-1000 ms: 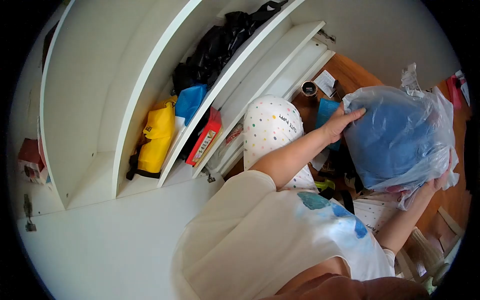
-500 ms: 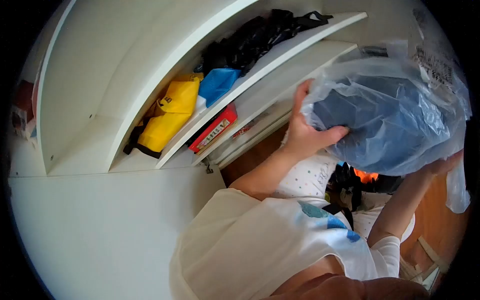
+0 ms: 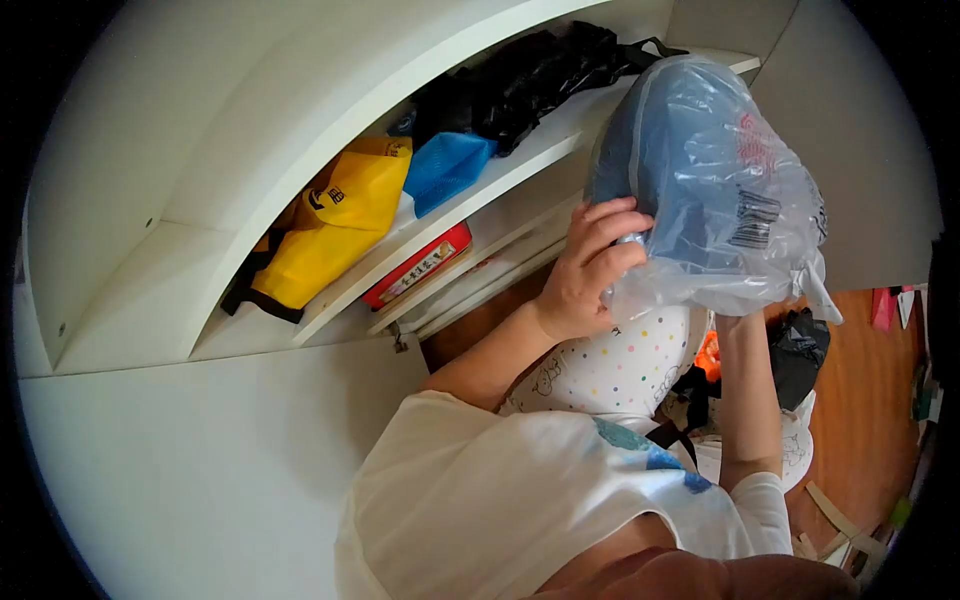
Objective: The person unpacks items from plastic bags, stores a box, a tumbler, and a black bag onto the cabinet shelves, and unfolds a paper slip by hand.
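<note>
Bag (image 3: pixel 722 190) in left hand (image 3: pixel 590 268)

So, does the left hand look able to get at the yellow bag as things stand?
Probably not right away: the left hand is on the blue bundle in clear plastic. Once free, likely yes, since the yellow bag lies at the open front of the shelf.

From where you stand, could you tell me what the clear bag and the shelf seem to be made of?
Clear bag: thin, glossy plastic film, by its see-through wrinkles, bright highlights and printed barcode.
Shelf: probably laminated board with a smooth white finish, by its even colour and crisp edge.
</note>
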Demonstrator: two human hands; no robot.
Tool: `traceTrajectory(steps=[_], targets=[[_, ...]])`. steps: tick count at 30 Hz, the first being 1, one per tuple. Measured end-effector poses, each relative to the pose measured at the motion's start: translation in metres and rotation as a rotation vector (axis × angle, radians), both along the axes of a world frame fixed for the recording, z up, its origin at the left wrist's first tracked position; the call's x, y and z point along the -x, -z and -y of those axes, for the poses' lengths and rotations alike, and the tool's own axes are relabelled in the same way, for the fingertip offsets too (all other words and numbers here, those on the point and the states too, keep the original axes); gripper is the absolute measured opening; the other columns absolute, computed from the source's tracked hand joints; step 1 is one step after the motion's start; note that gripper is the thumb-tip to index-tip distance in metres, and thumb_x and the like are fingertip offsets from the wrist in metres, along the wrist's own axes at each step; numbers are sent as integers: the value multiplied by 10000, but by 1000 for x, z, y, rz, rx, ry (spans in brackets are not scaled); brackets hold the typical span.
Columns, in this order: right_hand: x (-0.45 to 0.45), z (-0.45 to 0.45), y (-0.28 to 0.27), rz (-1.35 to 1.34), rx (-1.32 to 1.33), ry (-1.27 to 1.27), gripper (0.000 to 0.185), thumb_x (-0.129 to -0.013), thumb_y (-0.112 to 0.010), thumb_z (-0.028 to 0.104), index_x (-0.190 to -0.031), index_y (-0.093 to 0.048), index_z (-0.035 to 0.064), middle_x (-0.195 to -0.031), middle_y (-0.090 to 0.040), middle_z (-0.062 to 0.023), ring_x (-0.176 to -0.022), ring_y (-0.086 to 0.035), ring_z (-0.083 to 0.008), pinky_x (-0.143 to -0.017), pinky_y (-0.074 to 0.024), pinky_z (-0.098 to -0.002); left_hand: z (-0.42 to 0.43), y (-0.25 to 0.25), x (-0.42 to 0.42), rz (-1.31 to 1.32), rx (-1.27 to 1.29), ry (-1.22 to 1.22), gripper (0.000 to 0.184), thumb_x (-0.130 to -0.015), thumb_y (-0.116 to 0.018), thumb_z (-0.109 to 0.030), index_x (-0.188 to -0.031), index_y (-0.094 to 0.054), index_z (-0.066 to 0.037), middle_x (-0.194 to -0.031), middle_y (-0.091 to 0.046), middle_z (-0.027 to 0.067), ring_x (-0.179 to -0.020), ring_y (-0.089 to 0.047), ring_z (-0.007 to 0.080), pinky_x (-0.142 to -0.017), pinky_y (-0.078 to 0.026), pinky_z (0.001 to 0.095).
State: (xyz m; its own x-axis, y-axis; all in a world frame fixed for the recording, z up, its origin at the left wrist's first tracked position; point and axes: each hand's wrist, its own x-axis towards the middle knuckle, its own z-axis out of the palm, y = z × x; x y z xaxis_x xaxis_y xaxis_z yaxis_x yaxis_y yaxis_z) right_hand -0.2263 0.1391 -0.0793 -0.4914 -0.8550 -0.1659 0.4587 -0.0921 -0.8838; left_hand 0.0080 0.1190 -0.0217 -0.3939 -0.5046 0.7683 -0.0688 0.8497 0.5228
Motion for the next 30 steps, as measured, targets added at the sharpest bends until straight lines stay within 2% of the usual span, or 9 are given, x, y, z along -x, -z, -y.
traceTrajectory(steps=[8, 11, 12, 14, 18, 20, 21, 26, 30], targets=[[-26, -33, 5, 136, -120, 79, 372, -914, -408, 264, -1149, -464, -20, -1113, -517, -117, -1041, -512, -224, -870, -446, -385, 13, 51, -19, -162, -245, -99, 381, -674, -573, -32, -1023, -420, -48, -1187, -415, 199, -1085, -424, 342, -956, -306, 408], [-40, -39, 2, 134, -95, 170, 460, -913, -420, 304, -1220, -398, -37, -1228, -444, -124, -1122, -456, -239, -951, -387, -401, 17, 89, -16, -380, -572, -121, 390, -741, -456, 20, -1119, -367, -20, -1208, -405, 173, -1114, -394, 240, -982, -280, 337], [-42, -41, 4, 85, -32, 123, 504, -910, -428, 319, -1252, -363, -46, -1275, -404, -129, -1151, -430, -248, -984, -356, -404, 15, 103, -14, -381, -570, -118, 390, -741, -456, 20, -1119, -367, -20, -1208, -405, 173, -1114, -394, 240, -982, -280, 337], [-48, -40, 8, 92, -68, 96, 567, -899, -448, 353, -1288, -329, -42, -1289, -396, -136, -1191, -382, -250, -1015, -314, -400, 15, 140, -12, -640, -1010, -173, 471, -759, -425, 27, -1219, -329, 4, -1240, -391, 154, -1127, -389, 231, -987, -275, 314], [-50, -40, 41, -63, -232, -28, 504, -881, -472, 316, -1248, -386, -18, -1255, -425, -105, -1170, -404, -233, -998, -320, -361, 22, 183, -20, -779, -1167, -322, 577, -839, -413, -54, -1361, -186, 33, -1364, -296, 169, -1217, -333, 251, -1016, -252, 317], [-51, -44, 61, -992, -315, -281, 510, -877, -479, 364, -1255, -416, 27, -1241, -439, -80, -1153, -414, -215, -987, -318, -316, 34, 194, -39, -856, -1170, -332, 556, -872, -334, -1, -1386, -123, -11, -1390, -267, 158, -1244, -319, 256, -1032, -265, 350], [-82, -24, 12, -284, -380, -207, 465, -880, -497, 352, -1240, -456, 60, -1228, -453, -58, -1128, -425, -190, -973, -322, -294, 43, 190, -49, -841, -1157, -376, 519, -879, -351, -7, -1368, -179, -7, -1359, -317, 159, -1211, -360, 255, -1012, -298, 357], [-111, 32, -6, -197, -189, -344, 461, -872, -531, 366, -1212, -491, 57, -1165, -480, -42, -1004, -460, -153, -850, -403, -279, 81, 137, -83, -833, -1237, -552, 345, -876, -502, -107, -1192, -439, 17, -1129, -535, 137, -943, -553, 261, -839, -448, 339], [-105, 60, -7, -339, -136, -530, 389, -890, -522, 308, -1111, -536, -12, -1063, -567, -93, -993, -510, -168, -870, -412, -283, 50, 138, -64, -104, -568, -865, 463, -832, -551, -167, -1233, -405, 13, -1255, -407, 214, -1149, -386, 370, -969, -309, 438]])
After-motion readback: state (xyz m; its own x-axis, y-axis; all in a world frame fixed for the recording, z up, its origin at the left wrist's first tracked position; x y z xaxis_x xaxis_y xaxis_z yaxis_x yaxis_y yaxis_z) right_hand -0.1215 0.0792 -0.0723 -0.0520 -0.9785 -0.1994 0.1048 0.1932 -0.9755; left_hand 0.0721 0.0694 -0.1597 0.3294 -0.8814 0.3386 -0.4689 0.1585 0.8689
